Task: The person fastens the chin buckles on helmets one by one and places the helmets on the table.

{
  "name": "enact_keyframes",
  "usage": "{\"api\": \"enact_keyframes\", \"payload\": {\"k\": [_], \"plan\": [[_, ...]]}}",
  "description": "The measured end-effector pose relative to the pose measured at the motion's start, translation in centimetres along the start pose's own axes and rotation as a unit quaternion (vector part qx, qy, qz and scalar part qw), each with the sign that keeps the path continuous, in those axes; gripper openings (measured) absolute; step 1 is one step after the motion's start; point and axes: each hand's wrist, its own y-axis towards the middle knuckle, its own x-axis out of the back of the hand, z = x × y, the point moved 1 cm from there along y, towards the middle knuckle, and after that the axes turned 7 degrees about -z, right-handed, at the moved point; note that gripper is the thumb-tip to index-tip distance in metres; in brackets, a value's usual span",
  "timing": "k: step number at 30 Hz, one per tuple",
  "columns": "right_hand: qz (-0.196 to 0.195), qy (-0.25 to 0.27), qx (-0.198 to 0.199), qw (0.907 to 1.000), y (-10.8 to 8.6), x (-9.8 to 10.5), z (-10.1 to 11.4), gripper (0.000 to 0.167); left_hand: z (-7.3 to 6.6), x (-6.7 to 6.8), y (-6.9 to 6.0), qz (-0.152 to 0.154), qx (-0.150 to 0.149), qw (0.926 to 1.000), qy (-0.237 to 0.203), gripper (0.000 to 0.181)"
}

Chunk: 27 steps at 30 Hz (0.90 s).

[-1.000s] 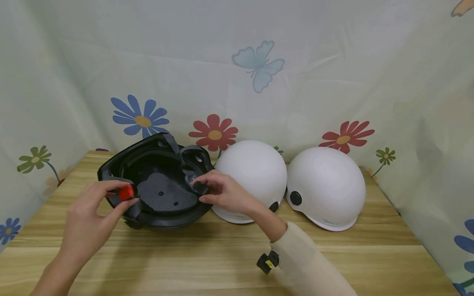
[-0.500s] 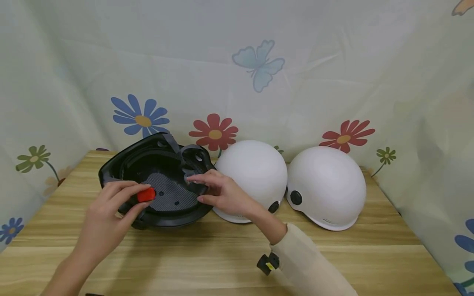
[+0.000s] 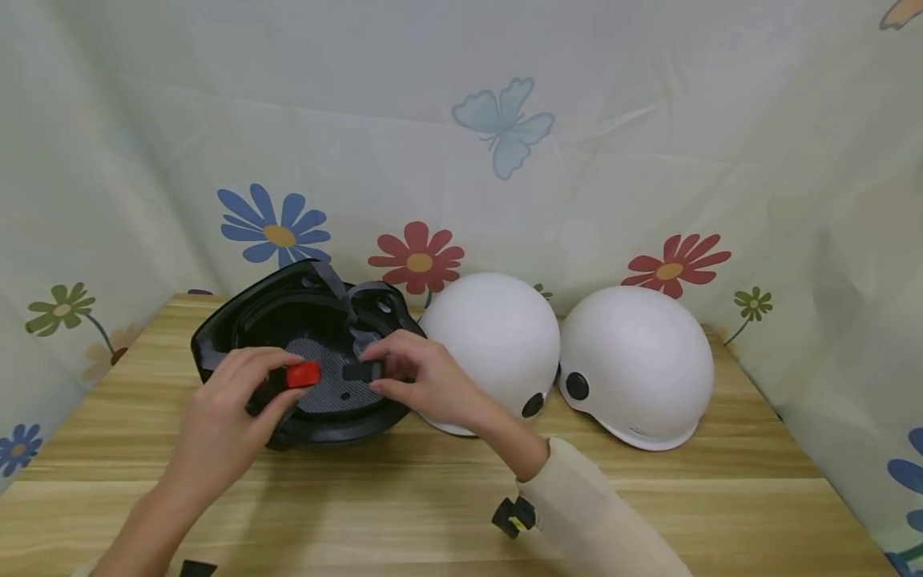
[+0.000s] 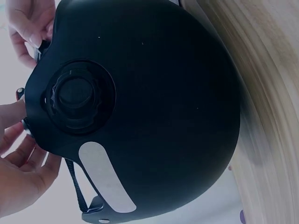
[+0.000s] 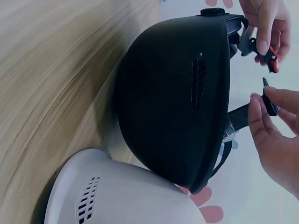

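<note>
A black helmet (image 3: 339,429) lies upside down on the table with its padded inside facing up. Over its opening my left hand (image 3: 227,409) pinches a red-and-black buckle half (image 3: 303,374) between thumb and fingers. Facing it from the right, my right hand (image 3: 429,381) pinches the black buckle tongue (image 3: 358,371) on the other strap. A small gap parts the two buckle pieces; the right wrist view shows the tongue (image 5: 268,100) below the red buckle half (image 5: 271,59), apart from it. In the left wrist view the black shell (image 4: 163,107) hides most of the buckle.
Two white helmets stand dome up to the right: the nearer one (image 3: 490,344) beside the black helmet, the other (image 3: 634,361) farther right. The wooden table (image 3: 433,513) ends at a flowered cloth backdrop (image 3: 613,160).
My left hand has moved right with the red buckle half, away from the helmet's left rim. My right hand has shifted slightly left, and its buckle tongue now points toward the red piece.
</note>
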Motion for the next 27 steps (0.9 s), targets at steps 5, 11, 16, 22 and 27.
{"api": "enact_keyframes", "payload": {"k": [5, 11, 16, 22, 27], "plan": [[-0.010, -0.003, -0.005, 0.9999, 0.0, -0.4, 0.4, 0.030, -0.1, -0.3, -0.1, 0.005, -0.002, 0.9999, -0.012, 0.037], [-0.002, 0.009, 0.001, 1.0000, -0.1, -1.1, 0.3, 0.029, -0.3, -0.7, -0.2, 0.011, 0.002, 0.9999, -0.010, 0.038], [-0.003, 0.011, 0.010, 0.9999, -0.3, -1.3, 0.2, 0.029, -0.4, -0.9, -0.2, 0.010, 0.002, 0.9999, -0.011, 0.045], [-0.017, 0.021, -0.004, 0.9996, -0.4, -1.0, 0.2, 0.029, -0.4, -0.9, -0.2, 0.005, 0.004, 0.9999, -0.011, 0.046], [-0.014, 0.032, -0.014, 0.9993, -0.4, -1.0, 0.3, 0.029, -0.4, -0.9, -0.3, 0.010, 0.005, 0.9999, -0.008, 0.045]]}}
